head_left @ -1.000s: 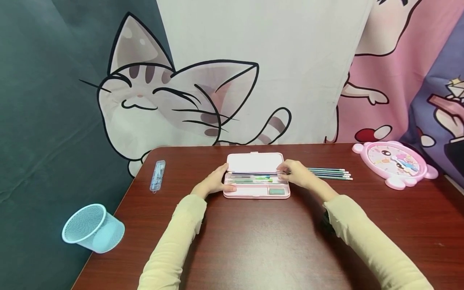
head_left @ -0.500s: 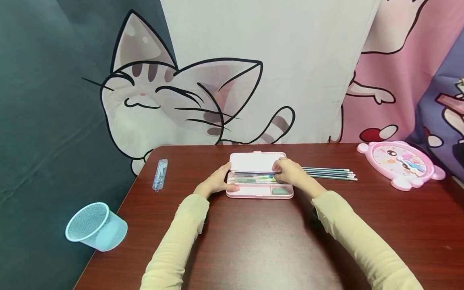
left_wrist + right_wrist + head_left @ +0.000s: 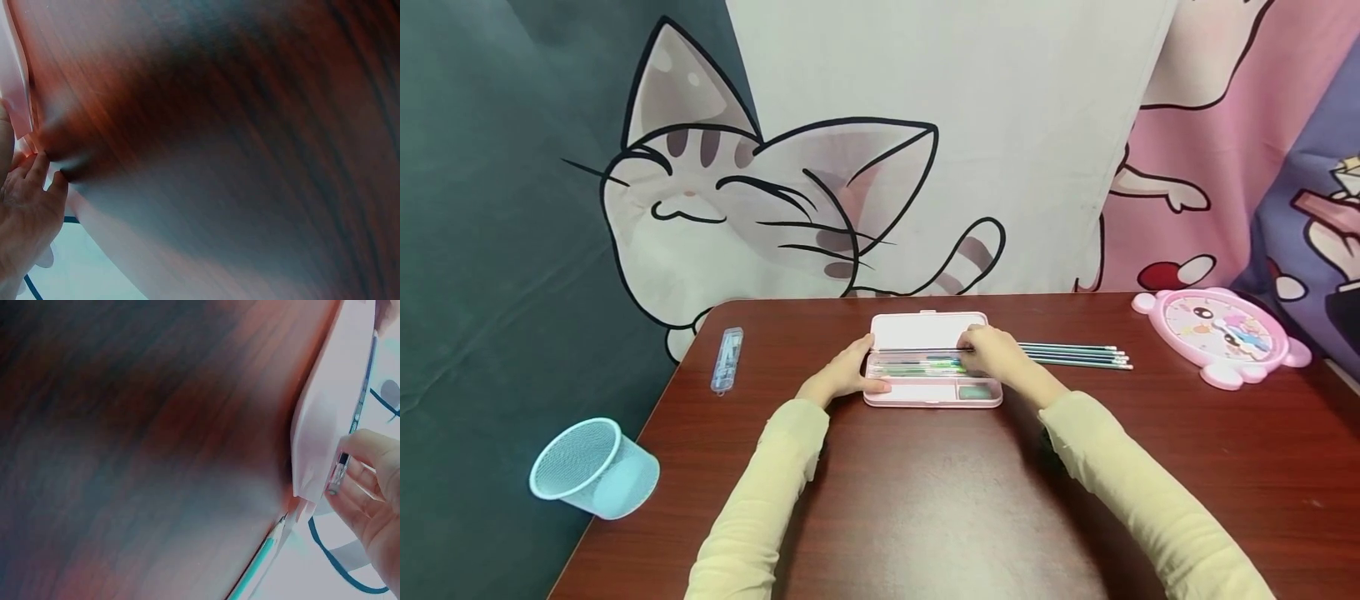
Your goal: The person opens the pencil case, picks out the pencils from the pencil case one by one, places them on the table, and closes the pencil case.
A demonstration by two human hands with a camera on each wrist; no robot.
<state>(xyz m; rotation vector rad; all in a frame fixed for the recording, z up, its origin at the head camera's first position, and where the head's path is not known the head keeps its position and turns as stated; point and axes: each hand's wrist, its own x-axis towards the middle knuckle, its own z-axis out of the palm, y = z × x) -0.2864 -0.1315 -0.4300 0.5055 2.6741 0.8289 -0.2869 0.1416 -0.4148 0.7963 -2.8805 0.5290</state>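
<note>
Fabric printed with a smiling grey-and-white cartoon cat [image 3: 730, 200] is hung behind a dark reddish-brown wooden table [image 3: 925, 508]. At the table's far middle, a pink rectangular pencil case [image 3: 917, 394] is laid with its lid [image 3: 917, 332] turned back to the far side; its long axis is set left to right. Slender pens with green and blue parts [image 3: 910, 367] are lined up lengthwise inside, and a small green block [image 3: 975, 392] is seen in the near right compartment.

The case's left end is gripped by the person's left hand [image 3: 844, 374], with the thumb over the near part and the fingers farther back. Above the case's right part, a slim dark pen [image 3: 339, 474] is pinched between the thumb and fingers of the right hand [image 3: 996, 354]. This pen's long axis is kept along the case, left to right, with its clear, black-banded end pointed right.

Just right of the case, teal pencils [image 3: 1075, 357] are laid side by side, eraser ends to the right. Farther right, a pink animal-shaped clock [image 3: 1221, 332] is placed. At left, a clear bluish narrow box [image 3: 726, 360] is set far, and a light-blue mesh cup [image 3: 625, 483] is tipped on its side nearer.
</note>
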